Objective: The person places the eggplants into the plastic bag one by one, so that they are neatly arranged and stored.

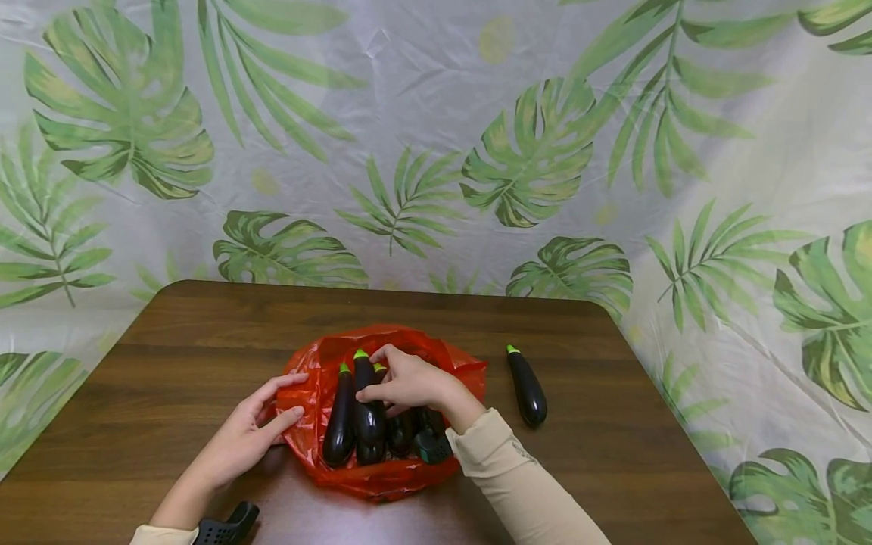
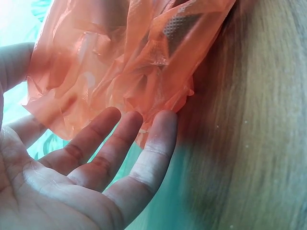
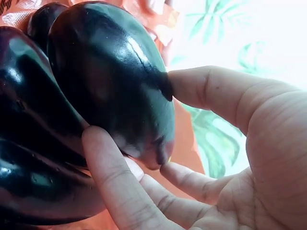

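A red plastic bag (image 1: 316, 446) lies with its mouth spread, and several dark eggplants with green tips are inside. My right hand (image 1: 412, 382) reaches over the bag and grips an eggplant (image 1: 370, 435), thumb on one side, fingers on the other. Seen from the right wrist, the thumb and fingertips touch that glossy eggplant (image 3: 105, 72). Close on its left lies another eggplant (image 1: 339, 424). My left hand (image 1: 241, 435) rests at the bag's left rim, thumb and forefinger spread. In the left wrist view its other fingers (image 2: 158, 139) extend, fairly straight, against the bag's outside.
A single eggplant (image 1: 527, 387) lies on the brown wooden table (image 1: 599, 454), right of the bag. Behind the table hangs a leaf-patterned cloth (image 1: 422, 113). A dark wrist device (image 1: 228, 526) is at the left sleeve.
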Motion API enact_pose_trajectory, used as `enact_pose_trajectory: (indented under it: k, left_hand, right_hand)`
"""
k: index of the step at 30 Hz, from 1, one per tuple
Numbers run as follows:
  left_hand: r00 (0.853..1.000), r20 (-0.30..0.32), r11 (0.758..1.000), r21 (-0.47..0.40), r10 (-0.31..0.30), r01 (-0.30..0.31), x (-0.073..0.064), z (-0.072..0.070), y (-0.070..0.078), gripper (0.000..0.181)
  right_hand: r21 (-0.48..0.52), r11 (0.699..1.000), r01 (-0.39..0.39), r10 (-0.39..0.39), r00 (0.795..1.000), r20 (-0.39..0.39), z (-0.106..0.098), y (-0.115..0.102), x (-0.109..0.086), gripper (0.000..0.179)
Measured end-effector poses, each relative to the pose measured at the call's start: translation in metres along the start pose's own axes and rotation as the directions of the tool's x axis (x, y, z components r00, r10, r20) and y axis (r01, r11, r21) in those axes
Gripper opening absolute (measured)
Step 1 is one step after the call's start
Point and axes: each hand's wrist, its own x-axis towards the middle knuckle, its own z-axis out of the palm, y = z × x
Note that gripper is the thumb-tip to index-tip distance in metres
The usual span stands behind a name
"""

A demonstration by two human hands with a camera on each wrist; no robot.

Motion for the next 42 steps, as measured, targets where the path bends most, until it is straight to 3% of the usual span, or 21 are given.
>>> enact_pose_trajectory:
  k: [24, 42]
  left_hand:
    - [1.000, 0.003, 1.000, 0.004, -0.008, 0.008, 0.000, -0.001, -0.001, 0.054]
    - [1.000, -0.001, 1.000, 0.000, 0.002, -0.002, 0.001, -0.001, -0.003, 0.053]
  right_hand:
    - [0.020, 0.998, -0.054, 0.054, 0.999, 0.005, 0.012, 0.001, 0.016, 0.064]
    - [-0.005, 0.998, -0.058, 0.058, 0.998, 0.003, 0.013, 0.001, 0.018, 0.064]
